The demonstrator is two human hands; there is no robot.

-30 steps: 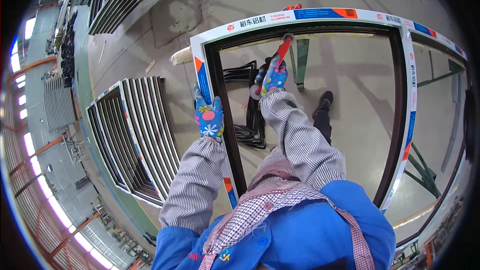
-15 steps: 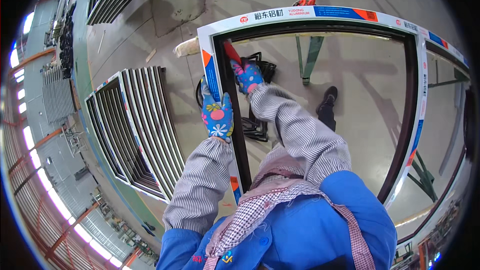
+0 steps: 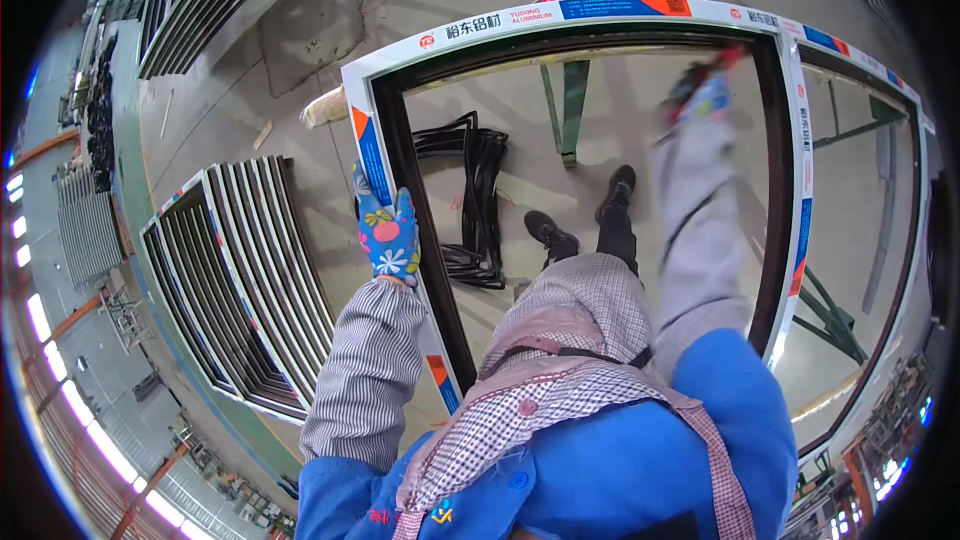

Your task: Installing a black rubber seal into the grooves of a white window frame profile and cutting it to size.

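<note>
A large window frame point(image 3: 620, 8), white-wrapped outside with a dark inner edge, lies in front of me. My left hand point(image 3: 388, 235), in a flowered blue glove, straddles its left bar, thumb on the inner side and fingers on the outer. Near the frame's far inner corner, beside the dividing bar, my right hand point(image 3: 708, 105) is smeared by motion. It is closed around a red-tipped tool point(image 3: 732, 58), whose kind is too blurred to make out.
Green stand legs point(image 3: 572, 110) show through the frame. Black gasket loops point(image 3: 480, 190) lie on the floor, close to my shoes point(image 3: 553, 235). More frames point(image 3: 255, 280) stand stacked at the left, others point(image 3: 215, 0) at the far left. A pale wrapped roll point(image 3: 323, 108) lies beyond the left bar.
My right hand has swept right with the red tool, from the far left inner corner to the far right one. My left hand stays on the left bar. The view has shifted slightly right.
</note>
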